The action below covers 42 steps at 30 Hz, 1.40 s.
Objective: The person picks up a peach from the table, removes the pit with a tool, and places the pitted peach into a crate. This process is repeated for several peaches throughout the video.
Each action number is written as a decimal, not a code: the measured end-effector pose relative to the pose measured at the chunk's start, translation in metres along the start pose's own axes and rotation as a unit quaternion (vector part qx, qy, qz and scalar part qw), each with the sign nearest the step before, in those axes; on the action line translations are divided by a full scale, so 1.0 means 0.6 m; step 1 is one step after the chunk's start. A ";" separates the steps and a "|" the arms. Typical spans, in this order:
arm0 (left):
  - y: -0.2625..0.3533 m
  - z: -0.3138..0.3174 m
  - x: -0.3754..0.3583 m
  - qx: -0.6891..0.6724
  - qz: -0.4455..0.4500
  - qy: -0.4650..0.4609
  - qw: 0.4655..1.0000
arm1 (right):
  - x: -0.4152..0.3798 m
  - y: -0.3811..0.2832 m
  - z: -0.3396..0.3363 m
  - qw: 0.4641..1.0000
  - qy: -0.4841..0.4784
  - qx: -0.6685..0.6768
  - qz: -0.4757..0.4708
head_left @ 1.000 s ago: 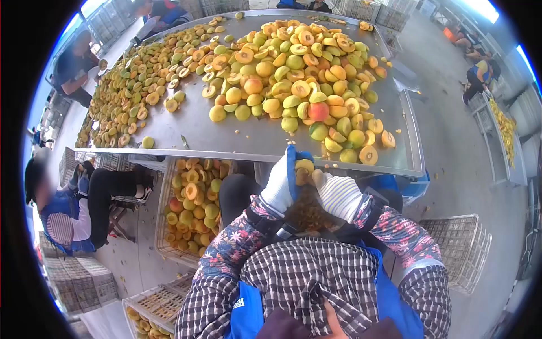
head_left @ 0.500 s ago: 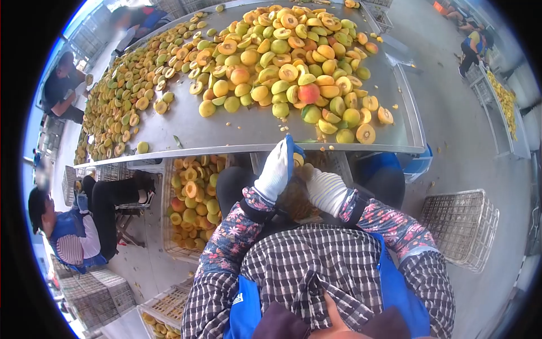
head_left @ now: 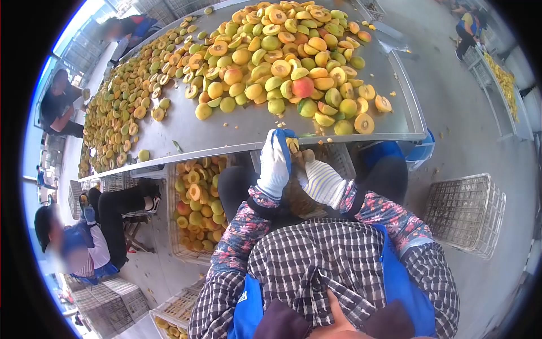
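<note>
My left hand [head_left: 275, 163], in a white glove with blue on the finger side, is closed around a yellow peach half [head_left: 292, 144] just below the table's front edge. My right hand [head_left: 323, 179], in a striped glove with brownish fingertips, is closed right beside that peach half. Whatever its fingers hold is hidden or too small to make out. Beyond my hands, a big heap of yellow-green peach halves [head_left: 280, 69] covers much of the metal table [head_left: 186, 127], some showing their cut faces. A red-blushed peach half [head_left: 302, 87] lies near the front of the heap.
A crate of peach halves [head_left: 196, 206] stands under the table, left of my legs. An upturned-looking pale crate [head_left: 466, 216] is on the floor at right. Co-workers sit along the left side; one seated person [head_left: 84, 243] is nearby. Another fruit-filled table [head_left: 499, 85] stands far right.
Both hands stay together at the table edge, the left turned slightly more upright. The peach half shows more clearly between them. The whole view has shifted a little.
</note>
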<state>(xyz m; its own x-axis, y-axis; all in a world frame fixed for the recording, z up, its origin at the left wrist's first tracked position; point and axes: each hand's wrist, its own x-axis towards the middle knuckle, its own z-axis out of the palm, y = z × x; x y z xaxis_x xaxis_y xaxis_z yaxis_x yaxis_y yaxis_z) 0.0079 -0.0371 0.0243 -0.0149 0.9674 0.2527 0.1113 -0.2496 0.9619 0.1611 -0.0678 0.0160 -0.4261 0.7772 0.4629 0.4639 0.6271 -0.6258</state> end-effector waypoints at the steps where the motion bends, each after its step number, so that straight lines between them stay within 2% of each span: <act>1: -0.001 0.002 -0.001 0.015 0.003 0.015 1.000 | 0.004 -0.001 -0.007 0.993 -0.096 -0.049 0.049; 2: -0.001 0.004 -0.004 -0.069 -0.049 0.018 0.996 | 0.004 -0.001 -0.013 0.972 -0.194 -0.095 0.097; 3: 0.000 0.002 -0.005 -0.070 -0.052 0.016 0.996 | 0.004 -0.001 -0.018 0.971 -0.194 -0.095 0.102; 5: 0.003 -0.008 0.002 -0.200 -0.240 -0.030 0.949 | 0.007 0.001 -0.025 0.952 -0.254 -0.084 0.150; 6: 0.001 -0.007 0.009 -0.162 -0.255 -0.032 0.953 | -0.002 0.010 -0.011 0.953 -0.251 -0.083 0.150; 8: -0.016 -0.013 0.016 -0.190 -0.245 -0.046 0.950 | -0.025 0.037 0.026 0.981 -0.152 0.015 0.121; 9: -0.016 -0.016 0.016 -0.219 -0.239 -0.060 0.944 | -0.021 0.031 0.025 0.981 -0.151 0.016 0.122; 10: -0.016 -0.009 0.011 -0.217 -0.240 -0.062 0.944 | -0.017 0.024 0.024 0.987 -0.110 0.037 0.112; 11: -0.015 0.005 0.004 -0.191 -0.129 -0.005 0.973 | -0.012 0.019 0.020 0.991 -0.069 0.058 0.101; 12: -0.011 0.018 -0.001 -0.161 -0.013 0.051 0.986 | 0.014 -0.014 -0.018 0.976 -0.101 0.074 0.181; 15: -0.054 0.015 -0.008 -0.003 0.028 0.082 0.996 | -0.001 0.025 0.014 0.985 -0.095 0.058 0.133; 16: -0.046 0.011 -0.008 -0.003 0.027 0.077 0.997 | 0.010 0.002 -0.010 0.976 -0.144 0.017 0.161; 17: -0.039 0.008 -0.009 -0.045 0.016 0.054 0.997 | 0.019 -0.013 -0.026 0.976 -0.143 0.017 0.164; 19: -0.026 0.009 -0.011 -0.088 0.003 0.032 0.996 | 0.032 -0.028 -0.043 0.952 -0.237 -0.070 0.182; 21: -0.016 0.008 -0.004 -0.071 0.011 0.031 0.997 | 0.031 -0.031 -0.043 0.959 -0.229 -0.082 0.145; 22: -0.010 0.008 -0.003 -0.071 0.011 0.029 0.997 | 0.031 -0.031 -0.040 0.952 -0.240 -0.083 0.173; 23: -0.002 0.008 -0.002 -0.105 -0.039 0.027 0.993 | 0.030 -0.031 -0.037 0.943 -0.251 -0.084 0.201; 24: 0.002 0.009 -0.002 -0.139 -0.090 0.025 0.986 | 0.026 -0.031 -0.035 0.943 -0.248 -0.084 0.203; 25: -0.001 0.011 -0.003 -0.138 -0.091 0.022 0.986 | 0.023 -0.032 -0.031 0.953 -0.223 -0.025 0.202; 26: -0.004 0.014 -0.005 -0.099 -0.055 0.039 0.993 | 0.019 -0.031 -0.026 0.960 -0.195 0.034 0.200; 27: -0.006 0.016 -0.005 -0.061 -0.017 0.056 0.996 | 0.015 -0.023 -0.018 0.960 -0.193 0.036 0.201; 30: 0.002 0.021 -0.002 -0.043 0.005 0.084 0.996 | -0.007 0.027 0.022 0.980 -0.169 0.022 0.100; 32: -0.004 0.009 0.002 -0.041 0.005 0.057 0.998 | -0.012 0.049 0.037 0.987 -0.155 0.013 0.029; 33: -0.002 0.004 0.005 -0.040 0.003 0.032 0.999 | -0.010 0.053 0.036 0.987 -0.155 0.013 0.028; 34: 0.000 0.001 0.007 -0.040 0.003 0.033 0.999 | -0.008 0.058 0.034 0.984 -0.148 0.084 0.053; 36: 0.006 -0.007 0.009 -0.156 -0.078 -0.027 0.984 | 0.001 0.031 0.010 0.955 -0.155 0.211 0.141; 37: -0.001 -0.014 0.013 -0.156 -0.078 -0.026 0.984 | 0.019 0.006 -0.027 0.955 -0.156 0.211 0.141; 38: -0.012 -0.021 0.018 -0.150 -0.125 -0.056 0.979 | 0.041 -0.014 -0.068 0.864 -0.238 0.335 0.290; 39: -0.012 -0.023 0.022 -0.144 -0.172 -0.085 0.971 | 0.051 -0.021 -0.087 0.729 -0.309 0.440 0.425; 40: -0.011 -0.019 0.020 -0.144 -0.171 -0.081 0.971 | 0.044 -0.014 -0.074 0.750 -0.287 0.433 0.410; 42: -0.007 0.001 0.012 -0.220 -0.214 0.027 0.951 | 0.044 -0.001 -0.066 0.770 -0.290 0.410 0.394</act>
<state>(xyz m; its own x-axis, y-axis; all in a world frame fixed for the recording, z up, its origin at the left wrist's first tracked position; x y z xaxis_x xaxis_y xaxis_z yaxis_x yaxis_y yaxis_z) 0.0080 -0.0291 0.0217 -0.0176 0.9837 -0.1788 -0.3434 0.1620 0.9251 0.1805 -0.0456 0.0532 -0.6486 0.5968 -0.4723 0.2104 -0.4558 -0.8649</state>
